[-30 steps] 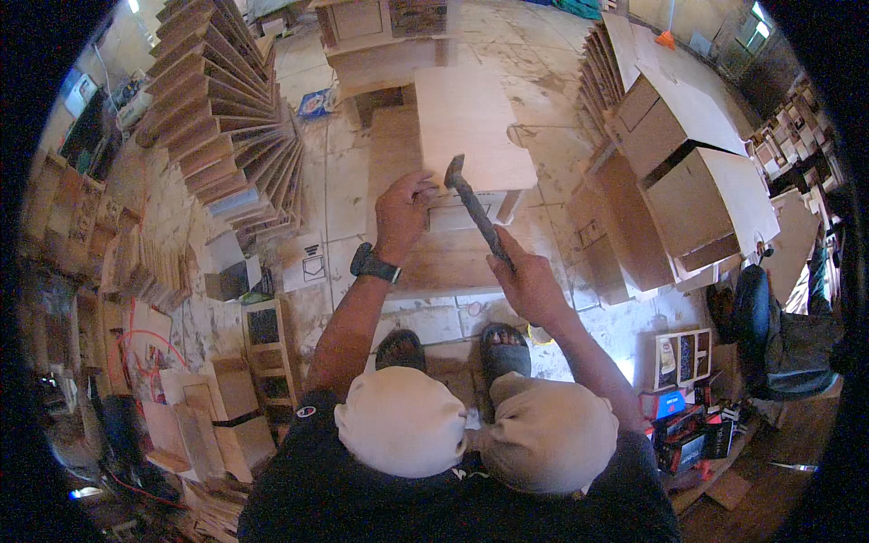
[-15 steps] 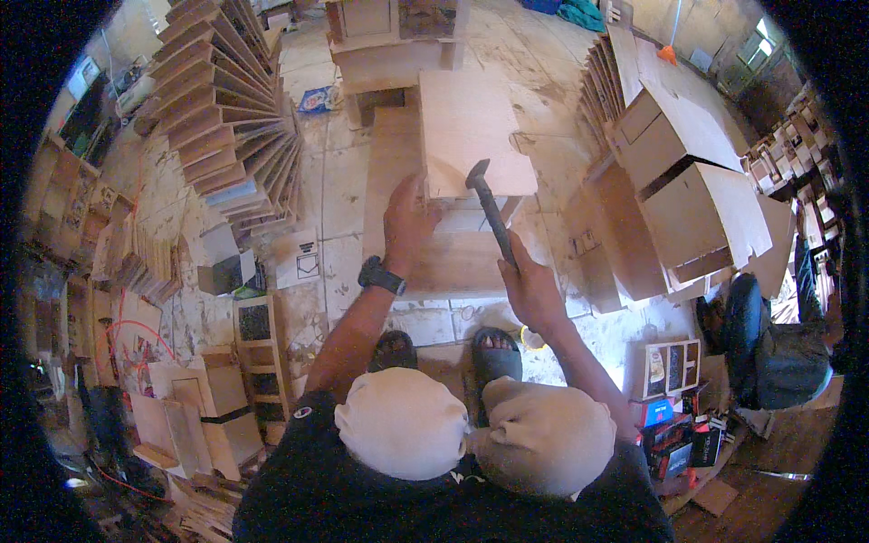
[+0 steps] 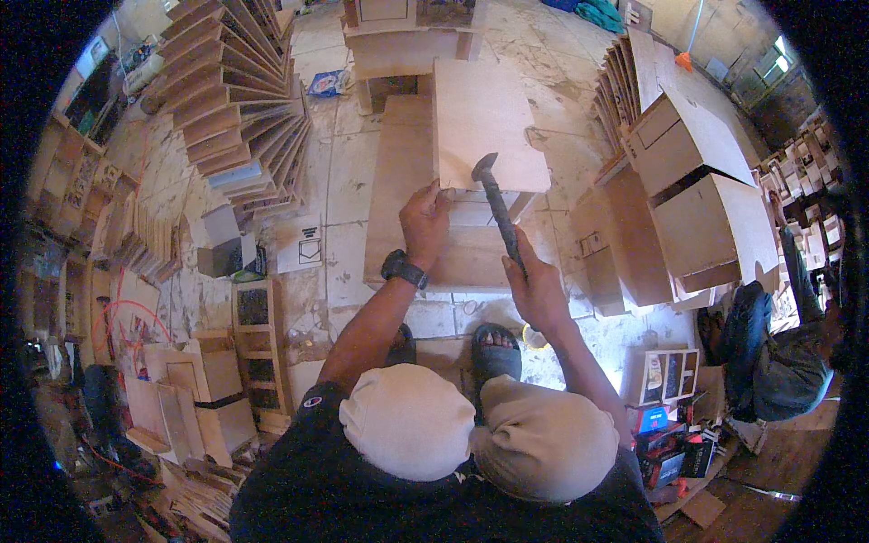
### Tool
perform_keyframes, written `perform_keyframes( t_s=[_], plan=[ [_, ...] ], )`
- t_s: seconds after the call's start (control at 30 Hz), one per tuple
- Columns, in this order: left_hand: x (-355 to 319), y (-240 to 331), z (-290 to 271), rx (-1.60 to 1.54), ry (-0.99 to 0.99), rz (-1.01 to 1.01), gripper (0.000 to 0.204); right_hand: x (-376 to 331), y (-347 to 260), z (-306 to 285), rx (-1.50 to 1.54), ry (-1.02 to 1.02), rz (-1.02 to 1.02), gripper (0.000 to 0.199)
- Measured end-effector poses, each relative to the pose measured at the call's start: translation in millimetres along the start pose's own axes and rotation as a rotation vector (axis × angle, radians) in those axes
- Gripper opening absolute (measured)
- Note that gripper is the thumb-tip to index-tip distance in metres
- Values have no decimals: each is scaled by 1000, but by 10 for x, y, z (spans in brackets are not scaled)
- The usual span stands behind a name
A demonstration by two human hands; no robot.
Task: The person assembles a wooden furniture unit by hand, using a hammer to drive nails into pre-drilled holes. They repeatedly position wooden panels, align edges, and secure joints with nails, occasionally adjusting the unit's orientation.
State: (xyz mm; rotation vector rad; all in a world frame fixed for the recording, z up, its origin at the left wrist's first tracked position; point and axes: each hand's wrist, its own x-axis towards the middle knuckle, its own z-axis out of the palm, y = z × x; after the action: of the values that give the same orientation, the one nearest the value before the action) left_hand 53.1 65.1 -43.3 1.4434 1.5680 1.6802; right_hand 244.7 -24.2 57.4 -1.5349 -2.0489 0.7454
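Gripping a dark hammer (image 3: pixel 496 210) by its handle, the right hand (image 3: pixel 536 290) holds the head raised above the near edge of a square plywood panel (image 3: pixel 480 122). Left hand (image 3: pixel 425 222) pinches at that same edge, fingertips touching the panel, just left of the hammer. Panel rests on a longer board (image 3: pixel 398 181) lying on the floor (image 3: pixel 335 172) ahead of both hands.

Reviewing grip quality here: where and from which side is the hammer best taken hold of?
By the lower end of the handle, from the person's side, as the right hand does. The hammer points its head away over the wooden panel, leaving that end free to swing.
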Motion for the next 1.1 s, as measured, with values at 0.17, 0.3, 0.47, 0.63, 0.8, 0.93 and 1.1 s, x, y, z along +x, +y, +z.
perform_keyframes(
  t_s=[0.17,0.3,0.47,0.63,0.8,0.93,1.1],
  plan=[
    [14,46,12,94,-17,38,24,11,10,0,15,4,-16,56],
    [21,97,-14,-54,-27,6,19,18,31,28,39,-9,-22,56],
    [3,58,29,-152,-23,-50,19,28,36,90,53,14,-64,53],
    [-25,-51,84,-62,58,37,16,32,47,103,17,-8,-20,54],
    [-9,-65,41,65,50,108,20,25,48,106,39,22,-70,55],
    [-2,6,-4,-32,3,24,20,35,26,100,26,19,-45,53],
    [18,105,-32,-72,-22,-66,22,45,11,75,25,-38,7,53]
  ],
)
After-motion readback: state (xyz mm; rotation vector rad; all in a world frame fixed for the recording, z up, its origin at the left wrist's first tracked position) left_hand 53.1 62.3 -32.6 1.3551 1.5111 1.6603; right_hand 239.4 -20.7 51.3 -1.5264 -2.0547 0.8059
